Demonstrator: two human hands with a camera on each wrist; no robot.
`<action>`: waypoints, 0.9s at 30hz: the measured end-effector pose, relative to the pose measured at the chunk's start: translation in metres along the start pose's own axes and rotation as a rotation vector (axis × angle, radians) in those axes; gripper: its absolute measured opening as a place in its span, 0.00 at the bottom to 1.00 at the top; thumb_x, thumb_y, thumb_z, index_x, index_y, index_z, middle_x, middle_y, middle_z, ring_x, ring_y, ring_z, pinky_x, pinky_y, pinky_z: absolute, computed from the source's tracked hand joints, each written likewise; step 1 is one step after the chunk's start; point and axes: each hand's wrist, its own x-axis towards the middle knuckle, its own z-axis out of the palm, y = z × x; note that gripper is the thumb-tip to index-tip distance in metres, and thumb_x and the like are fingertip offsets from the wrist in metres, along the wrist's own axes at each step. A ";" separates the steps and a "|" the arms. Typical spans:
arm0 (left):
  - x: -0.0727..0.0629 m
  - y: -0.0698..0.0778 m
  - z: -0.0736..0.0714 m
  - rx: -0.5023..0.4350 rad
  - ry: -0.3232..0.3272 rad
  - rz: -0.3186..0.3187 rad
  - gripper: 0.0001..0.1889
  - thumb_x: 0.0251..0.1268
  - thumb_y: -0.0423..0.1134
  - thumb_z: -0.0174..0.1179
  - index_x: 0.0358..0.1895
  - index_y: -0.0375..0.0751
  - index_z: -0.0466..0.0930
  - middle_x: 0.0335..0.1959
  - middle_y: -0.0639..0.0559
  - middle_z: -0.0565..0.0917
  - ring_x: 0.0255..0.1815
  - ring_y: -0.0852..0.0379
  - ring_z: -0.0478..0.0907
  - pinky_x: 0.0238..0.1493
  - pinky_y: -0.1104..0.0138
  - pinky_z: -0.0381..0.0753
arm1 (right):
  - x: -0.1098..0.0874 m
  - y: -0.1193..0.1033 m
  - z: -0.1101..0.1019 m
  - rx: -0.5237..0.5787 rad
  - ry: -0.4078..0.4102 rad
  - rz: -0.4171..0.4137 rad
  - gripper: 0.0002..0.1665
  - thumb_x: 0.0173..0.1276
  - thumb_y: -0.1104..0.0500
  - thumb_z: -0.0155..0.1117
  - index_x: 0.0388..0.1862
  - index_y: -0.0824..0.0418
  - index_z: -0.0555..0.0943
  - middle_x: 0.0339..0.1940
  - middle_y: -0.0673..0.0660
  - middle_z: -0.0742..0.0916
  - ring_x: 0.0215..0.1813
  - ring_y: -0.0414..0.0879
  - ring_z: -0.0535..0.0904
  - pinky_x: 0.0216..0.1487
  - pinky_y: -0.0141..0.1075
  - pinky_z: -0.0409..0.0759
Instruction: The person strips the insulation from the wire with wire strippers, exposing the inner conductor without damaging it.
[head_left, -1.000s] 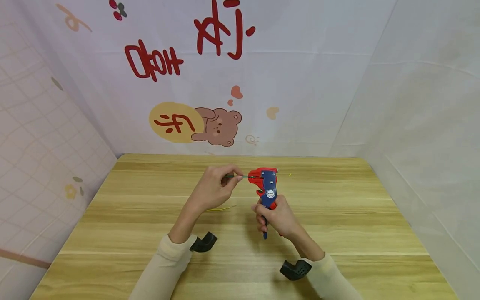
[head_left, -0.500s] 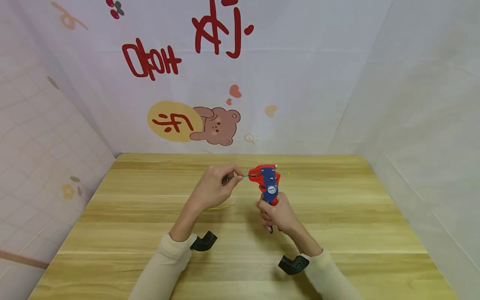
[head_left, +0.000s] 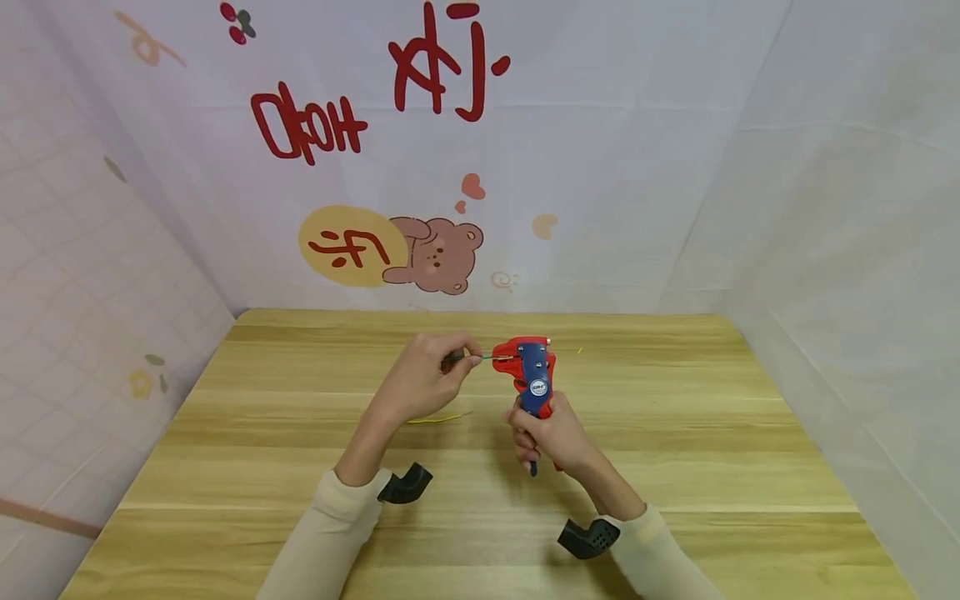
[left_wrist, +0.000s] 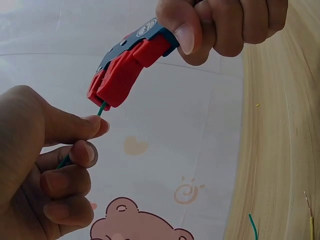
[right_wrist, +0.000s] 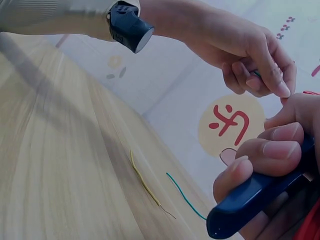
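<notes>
In the head view my left hand (head_left: 431, 373) pinches a thin green wire (head_left: 486, 357) between thumb and index finger. Its far end reaches into the red nose of a blue and red wire stripper (head_left: 536, 387). My right hand (head_left: 551, 433) grips the stripper by its handles, fingers curled round them, with the nose pointing left toward the wire. From the left wrist view, the green wire (left_wrist: 102, 108) enters the nose just beyond the left fingertips. The wire's rear part runs back under the curled fingers, partly hidden.
A yellow wire (head_left: 438, 419) with one bare end lies on the wooden table (head_left: 480, 533). Beside it in the right wrist view is another length of green wire (right_wrist: 185, 196). A tiny yellow scrap (head_left: 580, 350) lies right of the stripper. Printed cloth walls enclose the table.
The stripper tilted slightly with its handles to the right half a second ago, and has since swung back left and a little lower. The left hand keeps its pinch on the green wire.
</notes>
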 end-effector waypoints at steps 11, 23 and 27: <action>0.000 -0.001 0.002 -0.005 0.007 0.022 0.03 0.70 0.32 0.65 0.37 0.46 0.84 0.18 0.58 0.71 0.19 0.65 0.64 0.24 0.72 0.63 | 0.000 0.001 -0.003 0.027 -0.042 -0.018 0.07 0.75 0.63 0.56 0.36 0.65 0.71 0.14 0.50 0.73 0.15 0.43 0.70 0.22 0.38 0.80; 0.000 -0.002 -0.001 -0.004 -0.017 0.027 0.04 0.70 0.33 0.65 0.37 0.46 0.85 0.18 0.58 0.72 0.19 0.64 0.65 0.24 0.72 0.64 | 0.001 -0.002 -0.002 0.041 -0.022 0.007 0.06 0.76 0.65 0.52 0.37 0.66 0.71 0.13 0.49 0.71 0.13 0.42 0.66 0.18 0.35 0.75; 0.000 -0.003 -0.003 -0.003 -0.023 0.019 0.04 0.71 0.34 0.64 0.36 0.47 0.85 0.18 0.58 0.72 0.19 0.64 0.66 0.24 0.71 0.65 | 0.001 -0.002 -0.002 0.038 -0.021 0.009 0.07 0.76 0.65 0.52 0.36 0.67 0.71 0.13 0.49 0.71 0.13 0.43 0.67 0.18 0.35 0.75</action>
